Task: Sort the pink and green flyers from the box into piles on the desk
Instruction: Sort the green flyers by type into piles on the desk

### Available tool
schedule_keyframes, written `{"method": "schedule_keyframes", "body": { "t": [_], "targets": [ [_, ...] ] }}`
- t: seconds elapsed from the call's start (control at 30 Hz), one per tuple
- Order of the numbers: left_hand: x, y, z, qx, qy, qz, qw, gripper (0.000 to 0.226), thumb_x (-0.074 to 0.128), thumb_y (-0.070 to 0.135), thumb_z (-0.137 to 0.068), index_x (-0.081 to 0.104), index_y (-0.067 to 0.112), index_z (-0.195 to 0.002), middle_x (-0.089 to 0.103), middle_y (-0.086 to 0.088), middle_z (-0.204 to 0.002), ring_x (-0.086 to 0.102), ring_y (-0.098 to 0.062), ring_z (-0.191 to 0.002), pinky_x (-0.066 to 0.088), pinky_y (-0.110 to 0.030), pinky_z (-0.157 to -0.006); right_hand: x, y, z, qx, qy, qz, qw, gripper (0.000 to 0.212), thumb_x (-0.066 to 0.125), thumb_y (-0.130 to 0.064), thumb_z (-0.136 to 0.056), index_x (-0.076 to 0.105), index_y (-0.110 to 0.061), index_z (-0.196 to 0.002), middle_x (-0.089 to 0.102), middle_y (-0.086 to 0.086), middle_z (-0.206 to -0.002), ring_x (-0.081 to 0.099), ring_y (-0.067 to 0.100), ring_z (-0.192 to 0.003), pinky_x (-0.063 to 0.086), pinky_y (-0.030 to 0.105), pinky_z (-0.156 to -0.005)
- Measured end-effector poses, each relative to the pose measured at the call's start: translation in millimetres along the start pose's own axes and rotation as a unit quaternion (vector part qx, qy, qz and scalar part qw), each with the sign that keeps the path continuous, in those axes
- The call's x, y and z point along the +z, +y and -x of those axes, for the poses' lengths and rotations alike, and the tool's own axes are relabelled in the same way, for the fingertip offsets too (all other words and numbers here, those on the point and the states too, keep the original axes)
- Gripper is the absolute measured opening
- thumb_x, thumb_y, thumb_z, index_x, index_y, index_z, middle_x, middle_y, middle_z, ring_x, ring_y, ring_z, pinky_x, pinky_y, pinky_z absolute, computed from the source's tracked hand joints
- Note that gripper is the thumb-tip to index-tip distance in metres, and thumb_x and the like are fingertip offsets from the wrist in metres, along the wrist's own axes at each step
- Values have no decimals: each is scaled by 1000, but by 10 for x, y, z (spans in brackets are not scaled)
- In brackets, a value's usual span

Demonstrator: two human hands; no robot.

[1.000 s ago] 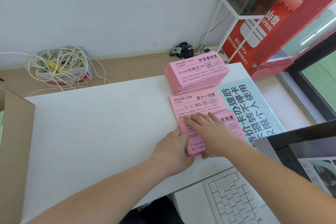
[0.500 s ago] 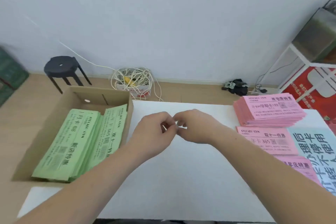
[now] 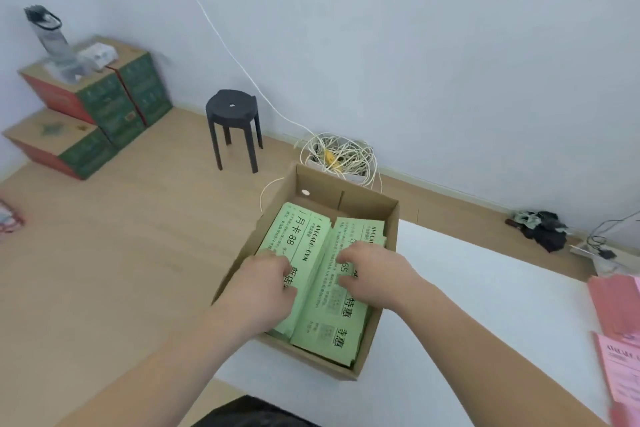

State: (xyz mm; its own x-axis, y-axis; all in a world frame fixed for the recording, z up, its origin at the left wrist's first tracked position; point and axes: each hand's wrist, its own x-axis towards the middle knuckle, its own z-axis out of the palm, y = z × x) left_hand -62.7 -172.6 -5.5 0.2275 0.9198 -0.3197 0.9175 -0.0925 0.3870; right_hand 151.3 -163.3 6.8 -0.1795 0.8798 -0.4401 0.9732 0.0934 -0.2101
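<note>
A cardboard box (image 3: 388, 218) stands on the left end of the white desk (image 3: 485, 295). Inside it lie two stacks of green flyers side by side, a left stack (image 3: 294, 232) and a right stack (image 3: 332, 329). My left hand (image 3: 263, 288) is down in the box, its bent fingertips resting on top of the left stack. My right hand (image 3: 374, 274) rests the same way on the right stack. Neither hand has lifted a flyer. Pink flyers (image 3: 613, 305) lie in piles at the desk's right edge, with a lower pink pile (image 3: 620, 371) cut off by the frame.
Beyond the box on the wooden floor stand a black stool (image 3: 232, 111) and a tangle of white cable (image 3: 339, 156). Stacked green and red cartons (image 3: 100, 104) sit at the far left by the wall. Dark clutter and wires (image 3: 543, 229) lie behind the desk.
Both hands left the pink piles on the right, met over the middle of the desk, then moved left into the box onto the green flyers. My view swung left.
</note>
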Motion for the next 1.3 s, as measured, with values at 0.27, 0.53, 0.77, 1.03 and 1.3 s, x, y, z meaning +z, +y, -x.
{"method": "schedule_keyframes", "body": {
  "t": [0.27, 0.53, 0.77, 1.03, 1.3],
  "targets": [
    [131, -20, -115, 28, -30, 10, 999, 26, 59, 29, -98, 64, 17, -121, 52, 4, -121, 58, -18, -114, 50, -31, -94, -268, 33, -595, 56, -27, 81, 995, 59, 66, -44, -92, 48, -22, -144, 53, 3, -137, 49, 28, -128, 51, 44, -98],
    [203, -116, -136, 4, -20, 93, 995, 29, 64, 29, -96, 61, 23, -124, 48, 11, -125, 57, -12, -112, 48, -26, -91, -381, 64, -949, 118, -124, 51, 984, 74, 90, -57, -64, 51, -17, -113, 58, 3, -115, 58, 26, -107, 55, 38, -86],
    [216, -101, -152, -1, -6, 91, 996, 24, 62, 34, -97, 60, 25, -119, 48, 12, -120, 56, -11, -112, 47, -24, -83, -442, -37, -931, 104, -99, 44, 989, 36, 79, -44, -78, 53, -19, -85, 62, -3, -86, 61, 16, -74, 47, 29, -59],
    [202, -135, -177, -6, -18, 114, 993, 25, 64, 37, -96, 63, 25, -119, 49, 13, -117, 59, -11, -98, 48, -26, -85, -581, -12, -828, 104, -111, -84, 985, 35, 71, -23, -77, 58, -14, -108, 68, 3, -96, 68, 20, -82, 59, 34, -69],
    [12, -193, -241, -17, -28, 185, 982, 11, 69, 31, -94, 64, 34, -104, 59, 15, -91, 57, 1, -76, 43, -12, -69, -713, 7, -643, 122, -168, -177, 962, 22, 72, -22, -79, 58, -9, -88, 71, 0, -85, 71, 20, -72, 60, 34, -66]
  ]
}}
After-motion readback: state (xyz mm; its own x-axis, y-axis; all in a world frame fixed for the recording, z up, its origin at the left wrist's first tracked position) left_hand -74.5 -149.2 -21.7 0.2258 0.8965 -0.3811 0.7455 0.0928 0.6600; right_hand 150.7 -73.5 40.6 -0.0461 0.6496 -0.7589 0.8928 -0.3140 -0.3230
